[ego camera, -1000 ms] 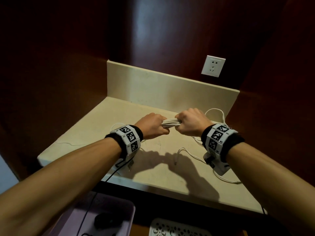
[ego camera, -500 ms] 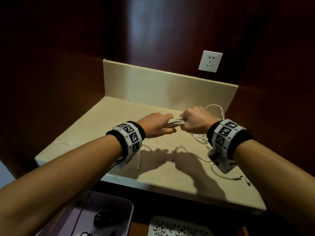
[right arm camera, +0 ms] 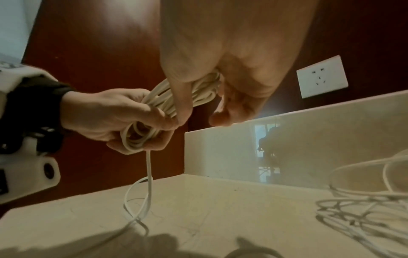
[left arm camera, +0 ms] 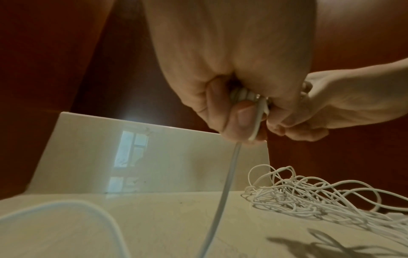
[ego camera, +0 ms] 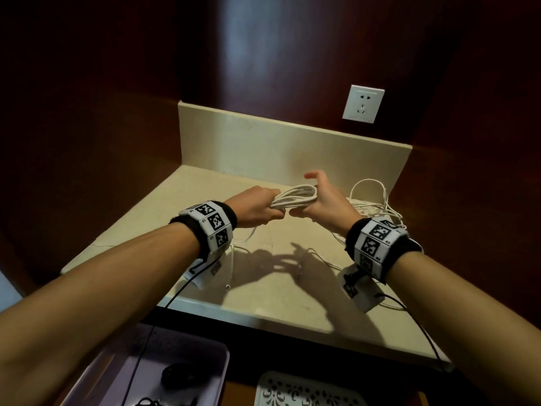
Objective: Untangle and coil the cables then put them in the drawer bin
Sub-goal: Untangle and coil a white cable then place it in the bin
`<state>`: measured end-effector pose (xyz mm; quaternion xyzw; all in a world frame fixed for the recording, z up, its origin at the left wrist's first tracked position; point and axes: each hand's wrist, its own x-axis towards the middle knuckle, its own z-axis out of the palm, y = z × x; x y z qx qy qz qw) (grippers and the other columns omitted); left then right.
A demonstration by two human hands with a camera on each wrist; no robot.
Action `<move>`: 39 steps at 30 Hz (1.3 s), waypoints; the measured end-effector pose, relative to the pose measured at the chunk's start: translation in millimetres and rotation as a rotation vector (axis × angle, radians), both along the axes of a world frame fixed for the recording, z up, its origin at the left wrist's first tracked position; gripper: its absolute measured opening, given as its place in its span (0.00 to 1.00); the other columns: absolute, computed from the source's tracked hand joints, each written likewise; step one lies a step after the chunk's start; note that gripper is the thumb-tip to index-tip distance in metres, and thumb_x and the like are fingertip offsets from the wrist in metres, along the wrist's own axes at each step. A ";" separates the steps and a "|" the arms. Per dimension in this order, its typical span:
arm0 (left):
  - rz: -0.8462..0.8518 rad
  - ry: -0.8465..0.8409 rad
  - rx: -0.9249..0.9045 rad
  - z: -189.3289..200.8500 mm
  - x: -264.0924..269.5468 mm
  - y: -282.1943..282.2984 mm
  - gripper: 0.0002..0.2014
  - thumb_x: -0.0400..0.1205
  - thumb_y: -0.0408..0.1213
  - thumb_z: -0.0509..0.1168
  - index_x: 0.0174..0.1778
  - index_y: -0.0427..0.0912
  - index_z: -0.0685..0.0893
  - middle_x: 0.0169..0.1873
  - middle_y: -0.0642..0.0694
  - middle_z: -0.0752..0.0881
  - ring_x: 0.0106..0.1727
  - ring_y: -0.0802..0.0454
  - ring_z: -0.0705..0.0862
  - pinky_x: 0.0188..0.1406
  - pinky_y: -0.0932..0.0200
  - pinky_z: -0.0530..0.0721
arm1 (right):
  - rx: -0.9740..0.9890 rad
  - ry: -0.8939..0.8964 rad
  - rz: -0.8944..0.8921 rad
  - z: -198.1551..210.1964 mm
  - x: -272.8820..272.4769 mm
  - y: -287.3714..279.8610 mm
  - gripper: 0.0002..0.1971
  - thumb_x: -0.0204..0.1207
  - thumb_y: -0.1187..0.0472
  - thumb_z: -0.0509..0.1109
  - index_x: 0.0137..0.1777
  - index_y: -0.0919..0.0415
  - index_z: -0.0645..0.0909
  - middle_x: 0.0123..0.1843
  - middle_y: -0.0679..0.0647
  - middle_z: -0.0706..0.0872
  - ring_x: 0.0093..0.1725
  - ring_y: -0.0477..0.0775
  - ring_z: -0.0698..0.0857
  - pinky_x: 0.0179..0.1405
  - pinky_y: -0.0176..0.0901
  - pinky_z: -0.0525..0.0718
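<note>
A coil of white cable (ego camera: pixel 295 196) hangs in the air above the beige counter (ego camera: pixel 278 291). My left hand (ego camera: pixel 257 209) grips the coil's left end in a fist. My right hand (ego camera: pixel 322 200) has its fingers spread; the coil's right end lies in the crook between thumb and fingers. In the right wrist view the thumb lies across the coil (right arm camera: pixel 198 94) and the fingers stand off it. A loose tail (left arm camera: pixel 223 192) drops from my left fist to the counter. A tangle of thin white cables (ego camera: pixel 374 203) lies at the back right.
Below the counter's front edge a purple bin (ego camera: pixel 205 356) holds a black coiled cable (ego camera: pixel 178 376), with a white perforated tray (ego camera: pixel 292 388) beside it. A white wall socket (ego camera: pixel 363 104) sits above the backsplash. Dark wood walls close in on both sides.
My right hand has gone from a fist round the coil to spread fingers. Both hands have lifted a little, and more of the coil shows between them.
</note>
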<state>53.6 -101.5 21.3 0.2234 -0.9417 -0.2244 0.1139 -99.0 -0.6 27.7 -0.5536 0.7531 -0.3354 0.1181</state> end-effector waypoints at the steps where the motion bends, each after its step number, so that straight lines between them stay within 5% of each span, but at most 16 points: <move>1: 0.009 0.009 0.021 -0.8 1.8 -1.2 0.03 0.81 0.36 0.63 0.43 0.45 0.77 0.29 0.49 0.81 0.32 0.51 0.79 0.31 0.60 0.73 | -0.028 -0.095 -0.017 -4.6 0.4 -2.3 0.39 0.66 0.60 0.83 0.72 0.54 0.63 0.54 0.52 0.85 0.46 0.54 0.84 0.42 0.46 0.85; 4: 0.040 0.051 0.086 -0.2 6.8 -3.9 0.03 0.83 0.37 0.62 0.47 0.41 0.78 0.31 0.45 0.82 0.30 0.52 0.77 0.31 0.58 0.74 | -0.019 -0.222 -0.050 -18.2 4.2 -11.0 0.33 0.67 0.62 0.82 0.66 0.57 0.67 0.42 0.54 0.87 0.35 0.53 0.86 0.25 0.41 0.78; 11: 0.066 0.101 0.118 3.2 13.3 -10.9 0.04 0.85 0.37 0.60 0.47 0.41 0.78 0.32 0.46 0.83 0.31 0.50 0.79 0.32 0.57 0.77 | 0.095 -0.321 0.088 -39.1 30.3 -28.3 0.07 0.72 0.70 0.75 0.47 0.61 0.85 0.39 0.56 0.86 0.37 0.52 0.82 0.29 0.42 0.77; 16: 0.082 0.172 0.164 4.6 19.8 -12.7 0.02 0.85 0.35 0.61 0.48 0.42 0.78 0.34 0.47 0.82 0.29 0.54 0.78 0.27 0.63 0.74 | 0.143 -0.370 0.147 -49.7 49.0 -35.7 0.14 0.74 0.73 0.70 0.57 0.60 0.86 0.41 0.52 0.87 0.38 0.45 0.81 0.33 0.38 0.77; 20: 0.084 0.209 0.191 4.7 24.5 -14.7 0.03 0.84 0.35 0.61 0.46 0.43 0.78 0.33 0.45 0.83 0.31 0.50 0.80 0.30 0.58 0.80 | 0.179 -0.396 0.173 -56.6 58.3 -42.1 0.12 0.79 0.70 0.68 0.55 0.55 0.86 0.42 0.45 0.88 0.39 0.42 0.81 0.39 0.40 0.77; 23: 0.103 0.231 0.174 4.4 27.6 -17.6 0.02 0.84 0.36 0.61 0.46 0.44 0.78 0.33 0.45 0.83 0.30 0.52 0.80 0.27 0.64 0.78 | 0.187 -0.310 0.213 -55.1 62.8 -44.5 0.10 0.83 0.68 0.64 0.56 0.63 0.87 0.43 0.44 0.85 0.39 0.36 0.81 0.37 0.25 0.75; 27: 0.135 0.231 0.129 5.8 35.0 -25.9 0.02 0.84 0.35 0.61 0.47 0.44 0.78 0.36 0.42 0.86 0.30 0.52 0.80 0.27 0.64 0.76 | 0.176 -0.262 0.185 -52.4 55.0 -45.5 0.12 0.80 0.72 0.60 0.53 0.71 0.85 0.52 0.57 0.86 0.50 0.50 0.81 0.40 0.26 0.74; 33: 0.150 0.146 0.013 5.3 40.6 -28.6 0.04 0.84 0.39 0.61 0.51 0.43 0.76 0.38 0.43 0.85 0.37 0.43 0.85 0.36 0.50 0.82 | 0.086 -0.252 0.110 -37.4 32.6 -44.2 0.10 0.83 0.61 0.67 0.38 0.59 0.81 0.29 0.51 0.81 0.34 0.53 0.79 0.47 0.50 0.77; 39: 0.031 -0.043 -0.069 3.4 47.1 -27.5 0.04 0.86 0.40 0.60 0.51 0.44 0.74 0.32 0.50 0.79 0.36 0.47 0.79 0.36 0.54 0.74 | 0.114 -0.130 -0.019 -17.7 5.1 -32.0 0.12 0.77 0.54 0.75 0.35 0.58 0.82 0.26 0.51 0.77 0.25 0.47 0.73 0.32 0.41 0.72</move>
